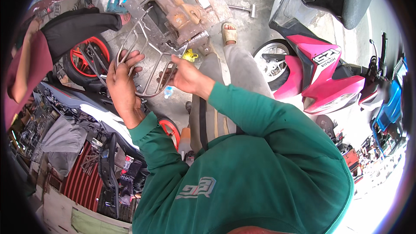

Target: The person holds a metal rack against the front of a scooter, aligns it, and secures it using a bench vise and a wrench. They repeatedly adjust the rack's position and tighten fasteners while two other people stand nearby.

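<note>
Between my hands is a frame of bent metal rod point(162, 54), made of several joined loops, held in front of my knees. My left hand point(122, 82) grips its left side, with the fingers curled around the rod. On the right side, my right hand point(189, 75) pinches the frame between thumb and fingers; some of those fingers are hidden behind it. Just beyond the frame, a heavy rusty vise point(177, 17) sits on a metal stand point(215, 0). The frame's far end overlaps the stand's near left edge in view; I cannot tell if they touch.
A hammer point(252, 11) lies right of the stand, and a green power tool point(114, 2) lies to its left. A pink motorcycle point(323, 67) stands at right. Red-rimmed wheels point(104, 45) and motorcycle parts are at left, beside another person's dark-trousered leg point(82, 25).
</note>
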The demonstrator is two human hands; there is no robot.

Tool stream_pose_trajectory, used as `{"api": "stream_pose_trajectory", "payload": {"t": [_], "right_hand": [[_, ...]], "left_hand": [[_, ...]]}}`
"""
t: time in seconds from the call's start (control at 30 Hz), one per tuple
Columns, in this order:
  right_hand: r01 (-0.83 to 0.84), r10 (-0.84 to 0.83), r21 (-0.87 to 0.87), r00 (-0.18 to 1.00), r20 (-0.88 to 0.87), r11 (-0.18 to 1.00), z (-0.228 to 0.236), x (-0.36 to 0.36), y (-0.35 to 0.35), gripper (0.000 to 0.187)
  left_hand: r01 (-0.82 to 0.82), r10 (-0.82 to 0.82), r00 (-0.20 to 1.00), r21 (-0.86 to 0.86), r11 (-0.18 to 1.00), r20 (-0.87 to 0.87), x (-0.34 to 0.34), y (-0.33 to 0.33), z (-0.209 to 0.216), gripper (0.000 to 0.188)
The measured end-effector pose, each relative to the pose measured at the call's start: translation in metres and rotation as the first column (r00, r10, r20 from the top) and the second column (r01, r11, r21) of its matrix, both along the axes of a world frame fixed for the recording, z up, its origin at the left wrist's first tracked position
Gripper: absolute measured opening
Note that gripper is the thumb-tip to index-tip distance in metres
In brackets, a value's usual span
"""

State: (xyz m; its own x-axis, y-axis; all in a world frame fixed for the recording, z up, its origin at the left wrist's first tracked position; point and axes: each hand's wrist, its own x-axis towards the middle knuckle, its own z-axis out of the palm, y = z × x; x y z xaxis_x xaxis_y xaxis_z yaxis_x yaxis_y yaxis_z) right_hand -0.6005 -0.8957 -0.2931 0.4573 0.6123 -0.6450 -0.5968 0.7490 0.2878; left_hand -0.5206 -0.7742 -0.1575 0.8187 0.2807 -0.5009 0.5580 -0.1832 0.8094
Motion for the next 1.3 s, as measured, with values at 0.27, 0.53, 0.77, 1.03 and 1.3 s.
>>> {"api": "stream_pose_trajectory", "payload": {"t": [0.27,0.53,0.77,1.03,1.3], "right_hand": [[0.012,-0.010,-0.101,1.000,0.026,0.995,-0.010,0.010,0.019,0.043],[0.029,-0.003,-0.227,0.994,0.112,0.974,-0.031,0.037,0.020,0.034],[0.102,0.007,-0.298,0.939,0.343,0.949,-0.005,-0.023,0.030,0.052],[0.422,0.700,-0.863,-0.525,-0.483,-0.279,0.026,-0.282,-0.163,0.058],[0.404,0.952,-0.895,-0.150,-0.268,-0.189,0.049,-0.338,-0.145,0.037]], "left_hand": [[0.020,-0.020,0.999,0.006,1.000,0.051,0.005,0.004,-0.011,0.042],[0.052,-0.055,0.997,0.049,0.997,0.051,0.044,-0.006,-0.034,0.033],[0.106,-0.103,0.994,-0.079,0.991,0.047,0.031,0.016,-0.028,0.035],[0.076,-0.068,0.989,-0.059,0.995,0.128,0.030,0.013,-0.041,0.038],[0.071,-0.081,0.992,0.111,0.991,0.092,0.052,0.011,-0.063,0.035]]}}
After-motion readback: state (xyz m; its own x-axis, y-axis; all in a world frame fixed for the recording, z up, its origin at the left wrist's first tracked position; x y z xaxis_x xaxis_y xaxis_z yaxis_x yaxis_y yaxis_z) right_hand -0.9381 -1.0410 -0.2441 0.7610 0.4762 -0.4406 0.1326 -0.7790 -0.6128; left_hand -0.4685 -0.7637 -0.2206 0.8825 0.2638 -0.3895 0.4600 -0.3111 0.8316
